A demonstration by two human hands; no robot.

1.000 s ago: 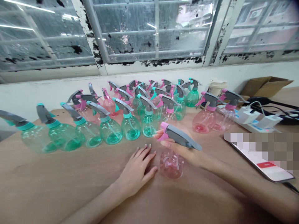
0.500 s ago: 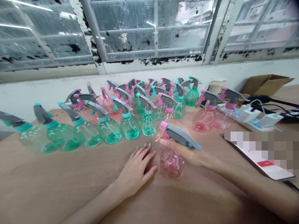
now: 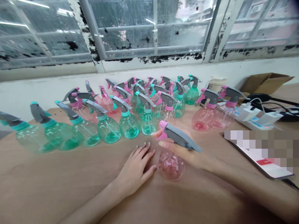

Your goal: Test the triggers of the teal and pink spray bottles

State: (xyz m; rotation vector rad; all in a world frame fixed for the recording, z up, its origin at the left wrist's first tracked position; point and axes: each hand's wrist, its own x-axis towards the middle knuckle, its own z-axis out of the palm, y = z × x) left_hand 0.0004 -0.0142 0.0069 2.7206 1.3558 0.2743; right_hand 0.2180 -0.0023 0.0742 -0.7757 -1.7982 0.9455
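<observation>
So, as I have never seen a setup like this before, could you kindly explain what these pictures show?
Of course. There is no machine here, only a person working with two bare hands. One camera, worn on that person's head, takes every picture, looking forward and down.

The left hand rests palm down on the table. The right hand holds a pink spray bottle just below its grey spray head.

Beyond the hands stands a row of green spray bottles, with more pink and green ones behind. At the right lie a phone or tablet and white plugs in a power strip.
</observation>
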